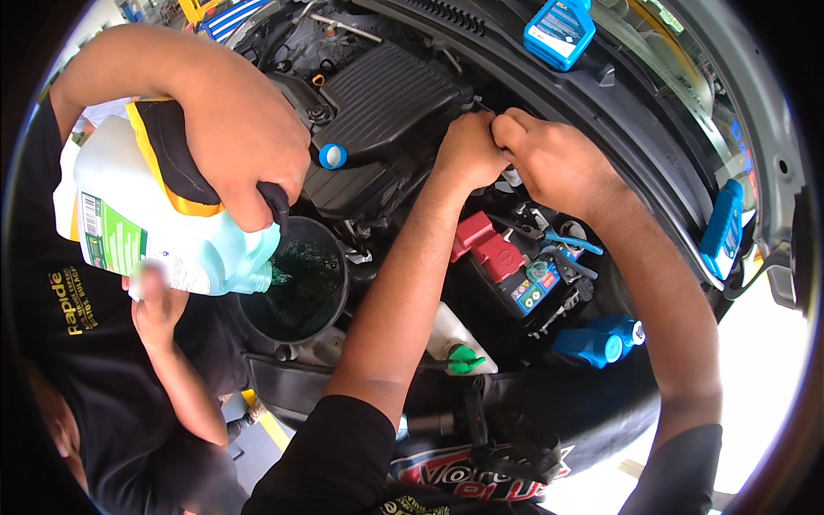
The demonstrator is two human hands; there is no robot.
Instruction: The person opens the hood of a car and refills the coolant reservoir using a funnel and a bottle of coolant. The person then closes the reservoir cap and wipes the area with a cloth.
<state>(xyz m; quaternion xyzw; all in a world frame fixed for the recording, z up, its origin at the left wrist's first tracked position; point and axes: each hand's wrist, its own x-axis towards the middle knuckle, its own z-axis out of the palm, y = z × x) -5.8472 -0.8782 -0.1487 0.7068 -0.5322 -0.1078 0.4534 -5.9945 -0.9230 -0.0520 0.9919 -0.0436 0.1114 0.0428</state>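
Observation:
My left hand (470, 153) and my right hand (549, 161) meet over the back of the engine bay, beside the black engine cover (390, 94). Both have curled fingers pressed together; whatever they pinch is hidden behind the knuckles. Below them sits the car battery (528, 292) with a red terminal cover (489, 246). Pliers with blue handles (573, 243) lie on top of it. At the left, a co-worker's hands tilt a large pale jug (172, 206), and clear greenish liquid runs from its mouth into a black funnel (341, 296).
A blue cap (332, 155) rests on the engine cover. Blue bottles stand along the windshield edge (560, 34), at the right fender (724, 227) and near the front (592, 345). A white reservoir with a green cap (464, 360) is between my forearms and the front edge.

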